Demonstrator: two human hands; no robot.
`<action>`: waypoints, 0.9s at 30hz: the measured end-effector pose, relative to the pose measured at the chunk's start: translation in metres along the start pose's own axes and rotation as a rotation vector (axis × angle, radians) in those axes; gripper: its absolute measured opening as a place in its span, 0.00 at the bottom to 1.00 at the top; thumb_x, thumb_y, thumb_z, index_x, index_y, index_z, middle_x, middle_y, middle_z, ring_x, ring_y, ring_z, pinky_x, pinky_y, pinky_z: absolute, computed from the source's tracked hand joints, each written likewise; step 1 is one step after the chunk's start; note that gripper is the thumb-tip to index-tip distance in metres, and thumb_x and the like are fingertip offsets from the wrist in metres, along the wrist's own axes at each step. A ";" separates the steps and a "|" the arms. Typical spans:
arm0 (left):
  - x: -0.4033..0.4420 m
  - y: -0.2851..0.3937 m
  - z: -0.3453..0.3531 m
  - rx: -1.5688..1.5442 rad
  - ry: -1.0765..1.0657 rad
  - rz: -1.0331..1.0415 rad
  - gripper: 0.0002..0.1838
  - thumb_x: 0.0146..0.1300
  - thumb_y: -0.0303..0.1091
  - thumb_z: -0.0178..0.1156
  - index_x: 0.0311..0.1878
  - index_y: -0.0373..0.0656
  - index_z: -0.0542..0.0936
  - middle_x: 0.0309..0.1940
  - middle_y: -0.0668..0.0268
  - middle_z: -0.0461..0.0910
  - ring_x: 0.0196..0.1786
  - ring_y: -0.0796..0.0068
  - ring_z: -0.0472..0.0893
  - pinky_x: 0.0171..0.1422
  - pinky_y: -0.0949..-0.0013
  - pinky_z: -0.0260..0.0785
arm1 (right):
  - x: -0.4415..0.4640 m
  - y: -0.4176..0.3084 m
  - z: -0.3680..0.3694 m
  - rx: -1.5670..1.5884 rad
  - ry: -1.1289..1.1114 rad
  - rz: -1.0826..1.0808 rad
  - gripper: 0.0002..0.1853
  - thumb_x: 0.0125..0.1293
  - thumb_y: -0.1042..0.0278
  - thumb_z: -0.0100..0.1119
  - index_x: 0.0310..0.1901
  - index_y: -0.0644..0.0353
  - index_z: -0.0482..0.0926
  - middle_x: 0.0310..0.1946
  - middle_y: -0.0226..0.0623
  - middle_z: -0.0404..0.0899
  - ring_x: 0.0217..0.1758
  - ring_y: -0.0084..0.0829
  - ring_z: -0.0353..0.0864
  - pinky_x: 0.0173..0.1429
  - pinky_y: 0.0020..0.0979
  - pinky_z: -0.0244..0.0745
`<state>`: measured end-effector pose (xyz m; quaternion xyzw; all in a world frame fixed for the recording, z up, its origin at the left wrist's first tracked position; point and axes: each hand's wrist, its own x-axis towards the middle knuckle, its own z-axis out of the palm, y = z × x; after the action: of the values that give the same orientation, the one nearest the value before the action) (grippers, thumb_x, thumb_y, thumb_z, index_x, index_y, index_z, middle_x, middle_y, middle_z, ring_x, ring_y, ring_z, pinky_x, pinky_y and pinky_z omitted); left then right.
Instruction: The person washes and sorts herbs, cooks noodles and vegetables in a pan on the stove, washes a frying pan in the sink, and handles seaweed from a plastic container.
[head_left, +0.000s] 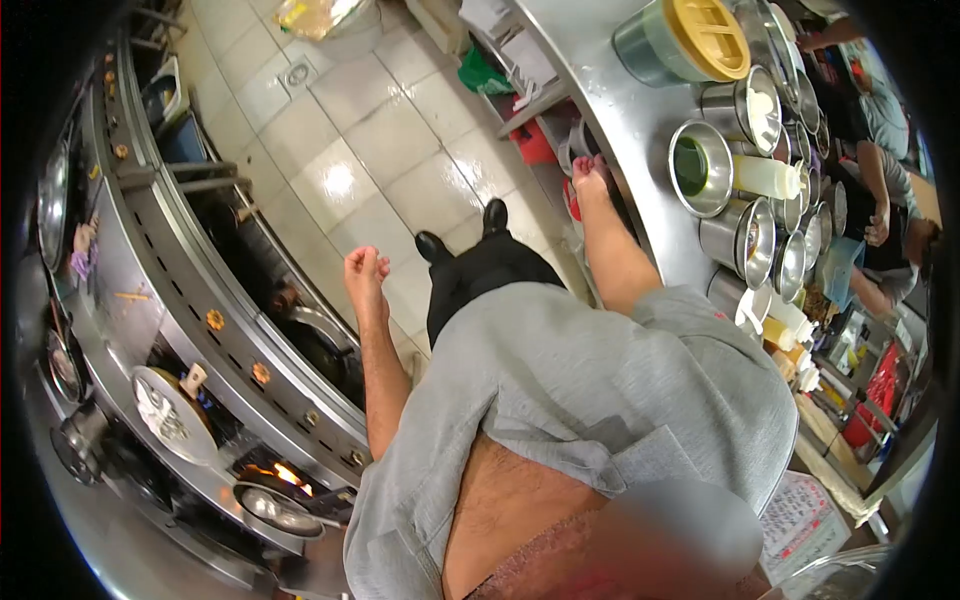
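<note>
My left hand (366,270) hangs in the air over the tiled floor, beside the stove side. Its fingers are loosely curled and somewhat apart, with nothing visible in them. Near the edge of the steel counter (655,215), my right hand (589,172) is held in front of the shelves below the counter top. Its fingers are bent and slightly apart, and no object shows in them. A steel bowl with green liquid (690,165) stands on the counter to the right of this hand.
A stove range (230,330) runs along the left, with a flame (290,477), a pan (278,510) and a white dish (172,415). Across the counter are a yellow-lidded tub (708,38), several steel pots, a squeeze bottle (768,177) and other people's arms (876,190).
</note>
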<state>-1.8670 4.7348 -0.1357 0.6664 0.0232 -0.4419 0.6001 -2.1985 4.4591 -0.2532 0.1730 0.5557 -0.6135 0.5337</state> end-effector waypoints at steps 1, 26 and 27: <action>0.003 0.004 0.003 0.037 -0.020 -0.005 0.11 0.59 0.34 0.58 0.41 0.42 0.70 0.33 0.68 0.72 0.32 0.76 0.75 0.34 0.75 0.67 | -0.009 -0.001 0.000 -0.015 -0.044 -0.037 0.11 0.63 0.64 0.55 0.28 0.57 0.65 0.19 0.29 0.62 0.21 0.27 0.65 0.29 0.30 0.70; 0.009 0.260 0.295 0.437 -0.861 0.321 0.30 0.68 0.55 0.37 0.52 0.36 0.73 0.48 0.62 0.74 0.50 0.76 0.73 0.56 0.72 0.64 | -0.295 -0.114 0.251 -1.326 -1.301 -0.826 0.07 0.58 0.68 0.58 0.32 0.63 0.73 0.23 0.27 0.67 0.28 0.20 0.64 0.34 0.25 0.64; 0.021 0.263 0.309 0.378 -0.982 0.276 0.30 0.69 0.53 0.34 0.54 0.36 0.71 0.50 0.62 0.73 0.52 0.74 0.72 0.58 0.72 0.62 | -0.290 -0.115 0.259 -1.223 -1.246 -0.717 0.08 0.56 0.68 0.59 0.33 0.64 0.74 0.23 0.29 0.67 0.28 0.22 0.65 0.34 0.26 0.65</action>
<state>-1.8800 4.3973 0.0900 0.4748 -0.4272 -0.6148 0.4627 -2.0899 4.3474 0.1207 -0.6774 0.4161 -0.3249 0.5123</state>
